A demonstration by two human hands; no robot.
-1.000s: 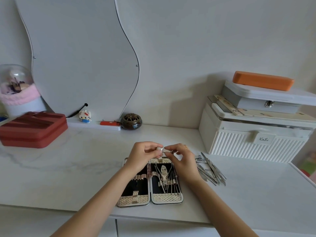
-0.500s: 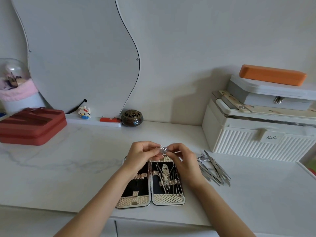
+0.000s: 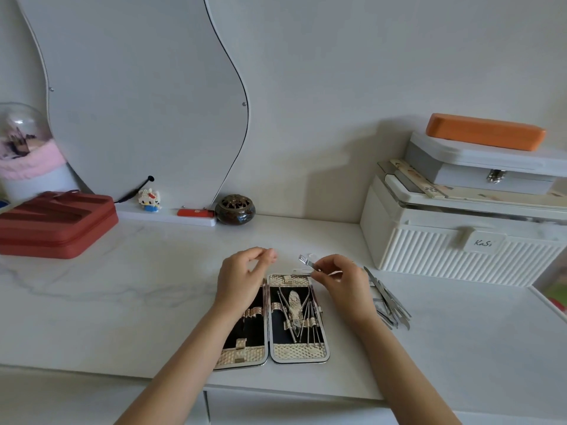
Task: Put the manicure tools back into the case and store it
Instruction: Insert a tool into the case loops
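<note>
The manicure case [image 3: 299, 352] lies open flat on the white counter, gold-patterned with a black lining. Its right half holds nippers and several thin tools under straps; its left half is partly covered by my left forearm. My right hand [image 3: 340, 279] pinches a small metal tool [image 3: 306, 261] above the case's top edge, its textured end pointing left. My left hand [image 3: 242, 274] hovers over the left half, fingers loosely curled and apart, holding nothing. A pile of loose metal tools [image 3: 388, 297] lies just right of my right hand.
A ribbed white box [image 3: 460, 253] with a grey box and an orange case stacked on it stands at the back right. A red case [image 3: 52, 223] sits at the left. A mirror, a small figurine and a dark round pot [image 3: 234, 210] line the wall.
Both hands were pinching the small tool together. My left hand has let go and moved left; my right hand alone holds the tool, shifted slightly right.
</note>
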